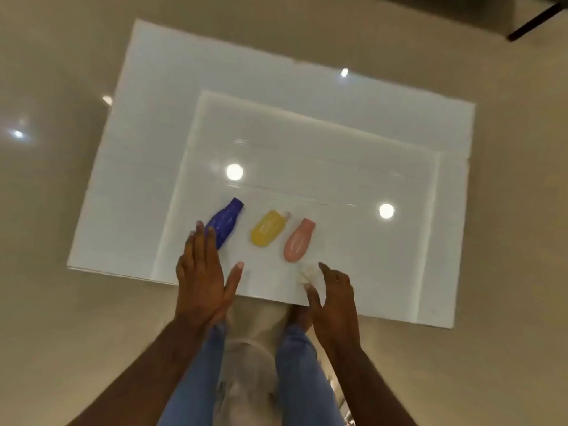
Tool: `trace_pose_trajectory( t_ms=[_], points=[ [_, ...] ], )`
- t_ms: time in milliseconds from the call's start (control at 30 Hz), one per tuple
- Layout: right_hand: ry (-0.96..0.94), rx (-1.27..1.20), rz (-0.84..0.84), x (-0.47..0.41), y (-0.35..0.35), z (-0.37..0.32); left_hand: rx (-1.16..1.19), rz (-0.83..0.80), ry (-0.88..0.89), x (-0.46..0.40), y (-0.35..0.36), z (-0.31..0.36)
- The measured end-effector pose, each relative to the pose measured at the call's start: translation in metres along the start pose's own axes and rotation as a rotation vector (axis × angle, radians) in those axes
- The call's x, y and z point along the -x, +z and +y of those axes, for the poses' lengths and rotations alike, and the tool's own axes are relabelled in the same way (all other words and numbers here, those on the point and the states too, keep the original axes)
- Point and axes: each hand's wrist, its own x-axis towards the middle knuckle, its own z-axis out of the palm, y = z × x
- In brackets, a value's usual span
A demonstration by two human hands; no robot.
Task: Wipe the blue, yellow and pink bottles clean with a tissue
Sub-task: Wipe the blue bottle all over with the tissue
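Three bottles lie side by side on a glossy white table (353, 256): a blue bottle (226, 219) at the left, a yellow bottle (268, 229) in the middle, a pink bottle (298, 241) at the right. My left hand (201, 275) is flat with straight fingers, its fingertips at the base of the blue bottle. My right hand (333, 290) pinches a crumpled white tissue (309, 273) between thumb and fingers, just below the pink bottle's base.
The table has a lower, wider white shelf (129, 179) sticking out at the left and back. The beige floor (61, 318) surrounds it. My legs in blue jeans (301, 379) stand at the table's near edge. A dark furniture leg (534, 23) shows at top right.
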Motion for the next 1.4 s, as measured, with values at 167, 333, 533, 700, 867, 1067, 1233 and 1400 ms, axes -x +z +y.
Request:
trace_pose_trajectory(
  t_ms=[167,333,533,700,867,1067,1233,1400],
  points=[
    [-0.142,-0.045,0.109,-0.025,0.054,0.025,0.181,0.192,-0.153,-0.035,0.031,-0.019],
    [0.018,-0.431,0.411,-0.036,0.057,0.033,0.136,0.175,-0.116,-0.051,0.037,-0.034],
    [0.056,-0.807,0.613,-0.089,0.036,0.038,-0.05,0.021,0.068,-0.07,0.027,-0.047],
    [-0.177,-0.778,0.546,-0.105,0.028,0.035,-0.005,0.011,0.104,-0.081,0.023,-0.065],
    [-0.343,-0.872,0.568,-0.081,0.025,0.016,0.107,0.147,0.138,-0.072,0.02,-0.059],
    [-0.46,-0.931,0.624,-0.034,0.019,0.0,0.266,0.135,0.22,-0.028,0.018,-0.025],
    [-0.416,-0.733,0.369,-0.012,0.047,-0.032,0.459,0.005,0.223,-0.004,0.022,0.005],
    [-0.444,-0.7,0.276,-0.009,0.041,-0.053,0.691,-0.09,0.212,0.014,0.025,0.038]
  ],
)
